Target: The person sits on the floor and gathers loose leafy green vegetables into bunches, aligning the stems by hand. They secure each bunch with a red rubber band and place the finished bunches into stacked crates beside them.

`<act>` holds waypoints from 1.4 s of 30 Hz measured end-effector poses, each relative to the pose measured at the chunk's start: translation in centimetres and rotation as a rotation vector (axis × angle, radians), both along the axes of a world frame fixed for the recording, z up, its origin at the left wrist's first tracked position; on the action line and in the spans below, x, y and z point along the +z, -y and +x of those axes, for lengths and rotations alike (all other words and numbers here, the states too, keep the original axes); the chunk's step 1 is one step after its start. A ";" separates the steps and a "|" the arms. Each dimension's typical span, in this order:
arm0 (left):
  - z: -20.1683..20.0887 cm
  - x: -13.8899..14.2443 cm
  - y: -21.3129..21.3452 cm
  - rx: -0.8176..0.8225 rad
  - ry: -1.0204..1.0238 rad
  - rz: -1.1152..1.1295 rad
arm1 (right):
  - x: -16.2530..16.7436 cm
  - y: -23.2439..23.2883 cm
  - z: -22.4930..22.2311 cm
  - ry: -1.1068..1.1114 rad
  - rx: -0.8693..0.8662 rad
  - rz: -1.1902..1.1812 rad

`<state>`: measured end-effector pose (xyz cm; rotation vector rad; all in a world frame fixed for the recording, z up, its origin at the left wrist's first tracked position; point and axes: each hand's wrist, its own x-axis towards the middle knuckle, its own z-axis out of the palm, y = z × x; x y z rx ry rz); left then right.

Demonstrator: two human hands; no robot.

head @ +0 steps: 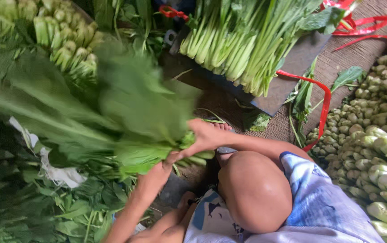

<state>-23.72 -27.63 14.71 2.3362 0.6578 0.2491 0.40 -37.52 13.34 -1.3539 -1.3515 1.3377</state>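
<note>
**Both hands gripping a bundle of leafy greens above a wooden floor**

The person's left hand [157, 177] and right hand [204, 135] both clench around the pale stalk end of a big bunch of long green leafy vegetables [126, 121], held near the middle of the view just beyond the bent bare knee [254, 191]. The leaves fan out to the left and far side and are blurred. The fingers of each hand wrap the stems, the right hand a little farther away than the left.

The ground is a brown wooden plank floor [333, 63], bare only in a strip on the far right. On it, far and right of centre, lies a dark flat board [292, 67] carrying a stack of green-stalked vegetables with white cut bases [238, 40]. Red plastic strapping bands [321, 105] curl across the floor beside the board. At the right edge lies a heap of bundled pale green stem ends [373, 144]; another such heap [69, 40] sits at the far left. Loose dark green leaves [31, 211] cover the near left, with a scrap of white cloth or paper [60, 173] among them. Blue and white patterned shorts [324, 202] fill the near right.
</note>
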 end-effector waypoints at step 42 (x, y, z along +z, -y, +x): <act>40.2 -4.6 8.2 -0.254 0.206 0.048 | -11.6 13.0 20.7 -0.336 -1.920 0.014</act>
